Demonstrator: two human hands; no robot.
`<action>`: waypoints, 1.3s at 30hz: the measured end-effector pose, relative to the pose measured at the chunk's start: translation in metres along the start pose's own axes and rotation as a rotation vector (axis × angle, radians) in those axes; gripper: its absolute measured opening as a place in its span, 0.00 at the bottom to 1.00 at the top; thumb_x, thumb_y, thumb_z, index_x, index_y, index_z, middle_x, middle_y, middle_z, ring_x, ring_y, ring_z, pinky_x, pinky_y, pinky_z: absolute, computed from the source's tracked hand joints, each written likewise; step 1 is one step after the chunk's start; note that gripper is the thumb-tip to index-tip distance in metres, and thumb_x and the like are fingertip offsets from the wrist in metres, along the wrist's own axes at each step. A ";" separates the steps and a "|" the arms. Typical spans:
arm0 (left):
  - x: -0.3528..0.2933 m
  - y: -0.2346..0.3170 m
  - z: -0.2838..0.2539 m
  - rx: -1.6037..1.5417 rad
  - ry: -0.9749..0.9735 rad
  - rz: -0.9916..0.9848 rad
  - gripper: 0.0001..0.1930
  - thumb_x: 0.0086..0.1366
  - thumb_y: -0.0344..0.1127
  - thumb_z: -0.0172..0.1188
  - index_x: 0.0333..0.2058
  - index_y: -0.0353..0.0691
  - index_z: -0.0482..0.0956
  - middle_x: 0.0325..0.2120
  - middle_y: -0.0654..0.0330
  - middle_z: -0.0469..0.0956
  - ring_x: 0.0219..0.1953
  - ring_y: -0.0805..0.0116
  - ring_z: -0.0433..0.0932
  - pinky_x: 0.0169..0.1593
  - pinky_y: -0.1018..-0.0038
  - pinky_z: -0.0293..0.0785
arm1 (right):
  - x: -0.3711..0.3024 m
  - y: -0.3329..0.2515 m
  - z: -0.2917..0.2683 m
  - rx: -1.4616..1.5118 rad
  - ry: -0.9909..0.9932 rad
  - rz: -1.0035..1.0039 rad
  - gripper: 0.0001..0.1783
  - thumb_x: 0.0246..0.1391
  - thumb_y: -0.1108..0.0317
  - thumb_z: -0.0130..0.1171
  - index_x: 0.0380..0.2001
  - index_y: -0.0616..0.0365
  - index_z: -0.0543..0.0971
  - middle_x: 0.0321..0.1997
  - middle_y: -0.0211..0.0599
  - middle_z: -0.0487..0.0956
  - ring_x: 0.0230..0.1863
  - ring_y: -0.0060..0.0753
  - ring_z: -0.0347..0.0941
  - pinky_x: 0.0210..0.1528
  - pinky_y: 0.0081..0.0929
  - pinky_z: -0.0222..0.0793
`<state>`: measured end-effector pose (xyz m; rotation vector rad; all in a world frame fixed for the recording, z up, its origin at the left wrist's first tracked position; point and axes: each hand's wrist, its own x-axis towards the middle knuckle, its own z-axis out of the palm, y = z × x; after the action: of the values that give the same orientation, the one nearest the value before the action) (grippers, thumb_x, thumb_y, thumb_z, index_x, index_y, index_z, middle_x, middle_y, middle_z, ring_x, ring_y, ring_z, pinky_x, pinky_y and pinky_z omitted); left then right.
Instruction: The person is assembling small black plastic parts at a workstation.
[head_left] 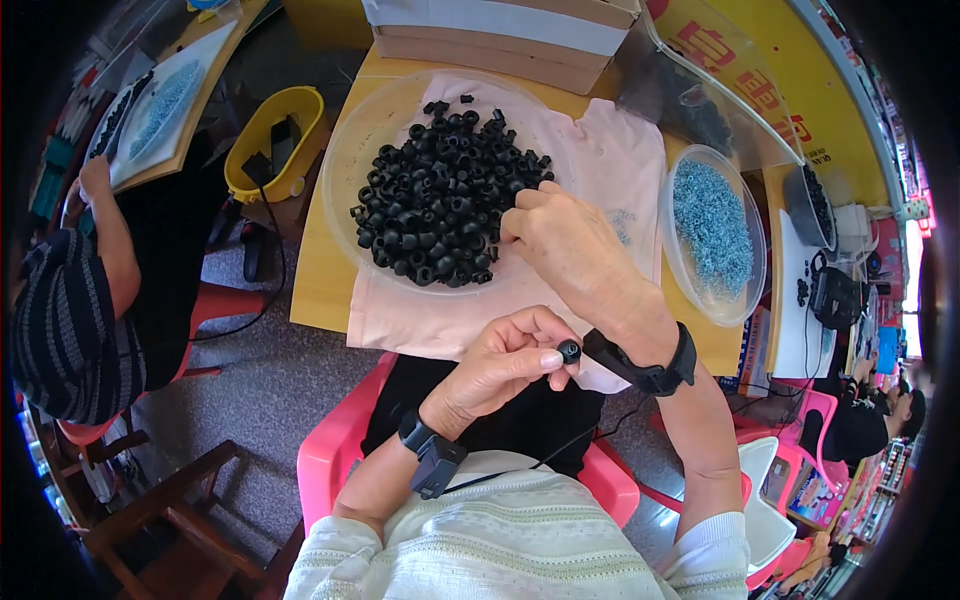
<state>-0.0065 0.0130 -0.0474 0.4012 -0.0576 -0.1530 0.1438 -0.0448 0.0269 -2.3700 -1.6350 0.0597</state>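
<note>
Between the thumb and fingers of my left hand [508, 360] is a small round black cap [569, 351], its hollow end facing up. My right hand [572, 245] reaches over the right edge of a heap of similar black caps [440, 195]. Its fingers are curled together at the heap, and whatever they pinch is hidden. The heap lies in a wide, shallow clear round tray [343, 190] on a pale pink cloth [420, 325]. To the right stands a clear oval tub [730, 312] filled with tiny light-blue pieces [712, 225].
A cardboard box [500, 35] and a clear plastic bin [690, 110] stand at the table's back. Some tiny clear bits [622, 222] lie on the cloth. Left of the table is a yellow basket [240, 170]. A co-worker in a striped top [75, 320] sits further left.
</note>
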 end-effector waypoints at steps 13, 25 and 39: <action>0.001 -0.002 0.005 0.024 0.030 0.033 0.09 0.63 0.32 0.62 0.40 0.36 0.75 0.32 0.55 0.78 0.29 0.71 0.76 0.37 0.76 0.73 | 0.005 -0.005 0.000 0.167 -0.015 0.002 0.06 0.41 0.73 0.64 0.26 0.61 0.80 0.30 0.39 0.78 0.37 0.43 0.75 0.38 0.37 0.72; 0.001 -0.006 0.001 -0.024 0.030 0.115 0.09 0.64 0.32 0.59 0.41 0.37 0.75 0.34 0.57 0.78 0.30 0.73 0.77 0.38 0.78 0.75 | -0.099 -0.004 -0.033 0.377 0.175 0.311 0.08 0.44 0.71 0.64 0.31 0.59 0.80 0.27 0.39 0.76 0.32 0.40 0.75 0.35 0.33 0.71; 0.008 -0.004 0.011 0.045 0.111 0.176 0.06 0.66 0.32 0.57 0.40 0.39 0.74 0.35 0.57 0.75 0.32 0.74 0.71 0.41 0.77 0.69 | -0.147 -0.006 -0.003 0.519 0.342 0.548 0.11 0.47 0.71 0.65 0.35 0.63 0.80 0.31 0.43 0.78 0.31 0.42 0.77 0.36 0.33 0.72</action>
<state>-0.0005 0.0039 -0.0392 0.4465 0.0129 0.0441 0.0848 -0.1790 0.0147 -2.1808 -0.6815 0.1507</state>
